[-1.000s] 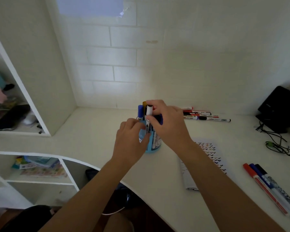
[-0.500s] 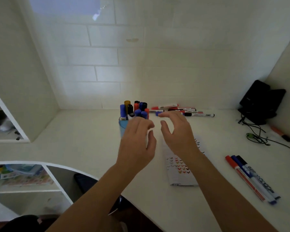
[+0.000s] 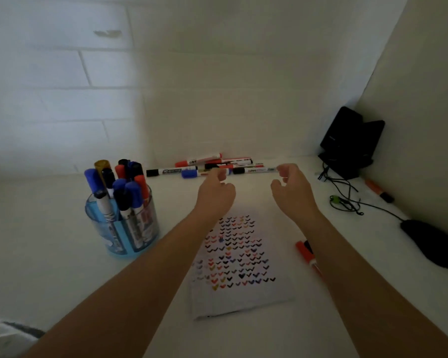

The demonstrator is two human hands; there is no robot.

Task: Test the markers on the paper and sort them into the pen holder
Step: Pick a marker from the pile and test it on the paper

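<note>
A clear blue pen holder stands at the left, full of several capped markers. The paper, covered in small coloured check marks, lies between my forearms. Several loose markers lie in a pile along the back wall. My left hand reaches to this pile, its loosely curled fingers at the end of a blue-capped marker. My right hand hovers beside the tail of a black-capped marker, thumb and fingers apart. Neither hand plainly holds anything.
A red marker lies partly under my right forearm. An orange marker lies by the right wall. A black device stands in the back right corner with cables trailing forward to a dark object.
Both hands left the pen holder and moved right and forward to the marker pile at the wall. The view shifted right, so the holder now stands at the left.
</note>
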